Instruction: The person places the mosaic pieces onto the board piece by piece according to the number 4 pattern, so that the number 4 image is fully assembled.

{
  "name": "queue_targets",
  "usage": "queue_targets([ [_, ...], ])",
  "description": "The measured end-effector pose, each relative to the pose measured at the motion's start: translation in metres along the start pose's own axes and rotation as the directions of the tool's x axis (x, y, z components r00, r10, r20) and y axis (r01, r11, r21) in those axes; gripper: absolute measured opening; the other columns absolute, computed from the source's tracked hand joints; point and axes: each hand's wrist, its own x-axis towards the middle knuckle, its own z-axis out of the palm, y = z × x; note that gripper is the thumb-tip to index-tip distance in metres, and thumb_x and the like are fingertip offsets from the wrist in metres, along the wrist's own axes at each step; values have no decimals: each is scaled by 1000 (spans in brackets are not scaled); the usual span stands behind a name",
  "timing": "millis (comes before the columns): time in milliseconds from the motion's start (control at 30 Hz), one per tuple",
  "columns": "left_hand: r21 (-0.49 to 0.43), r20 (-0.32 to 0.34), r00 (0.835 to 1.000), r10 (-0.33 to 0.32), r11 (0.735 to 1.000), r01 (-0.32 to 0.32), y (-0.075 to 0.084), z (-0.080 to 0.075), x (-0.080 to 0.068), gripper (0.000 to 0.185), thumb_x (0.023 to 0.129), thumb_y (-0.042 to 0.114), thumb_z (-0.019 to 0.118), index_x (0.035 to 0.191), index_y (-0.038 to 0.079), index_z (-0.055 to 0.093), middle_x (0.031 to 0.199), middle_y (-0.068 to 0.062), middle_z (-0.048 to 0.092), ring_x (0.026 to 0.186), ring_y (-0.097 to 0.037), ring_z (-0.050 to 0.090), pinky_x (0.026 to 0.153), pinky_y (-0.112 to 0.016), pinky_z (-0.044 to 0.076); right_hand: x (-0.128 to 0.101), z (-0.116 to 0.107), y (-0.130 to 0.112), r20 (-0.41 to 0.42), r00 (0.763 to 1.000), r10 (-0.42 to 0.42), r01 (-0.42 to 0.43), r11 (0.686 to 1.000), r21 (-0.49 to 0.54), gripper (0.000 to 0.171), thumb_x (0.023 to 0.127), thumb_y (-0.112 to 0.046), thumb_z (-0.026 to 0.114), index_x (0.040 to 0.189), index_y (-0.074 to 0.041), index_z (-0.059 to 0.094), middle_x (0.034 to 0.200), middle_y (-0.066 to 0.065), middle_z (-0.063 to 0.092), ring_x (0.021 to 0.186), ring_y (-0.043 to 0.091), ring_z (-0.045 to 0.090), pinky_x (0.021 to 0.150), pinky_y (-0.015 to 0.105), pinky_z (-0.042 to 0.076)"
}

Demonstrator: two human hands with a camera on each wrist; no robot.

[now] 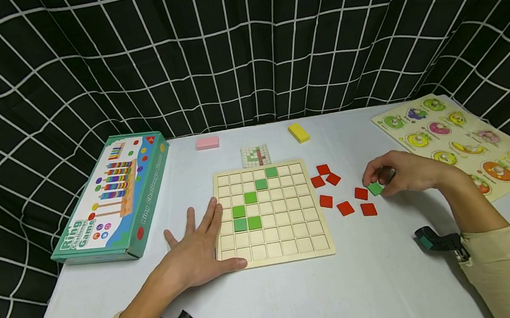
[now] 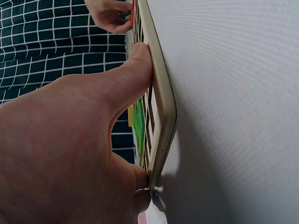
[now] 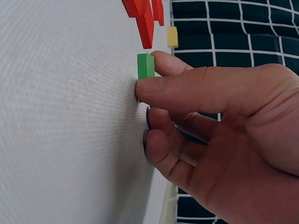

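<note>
A wooden grid board lies at the middle of the table, with several green square tiles set in its cells. My left hand rests at the board's near left corner, fingers spread along the left side and thumb on the front edge; the left wrist view shows the thumb on the rim. Right of the board, my right hand pinches a green tile between thumb and finger, close to the tabletop. Several loose red tiles lie between the board and that hand.
A small pattern card sits behind the board. Farther back lie a pink block and a yellow block. A boxed ring game stands at the left, and a fruit picture sheet at the right.
</note>
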Motion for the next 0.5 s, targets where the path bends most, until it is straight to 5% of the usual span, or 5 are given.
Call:
queue_targets([
  [500,1,3,1000,-4,1000,4,0,2,1,127,80,79,70,169,13,9,177,0,-4,158,-53,-2,97,-96,6,0,-1,0,-23,999,-24,23,999,-28,30,79,-3,86,106,-13,76,95,5,67,88,20,58,74,25,53],
])
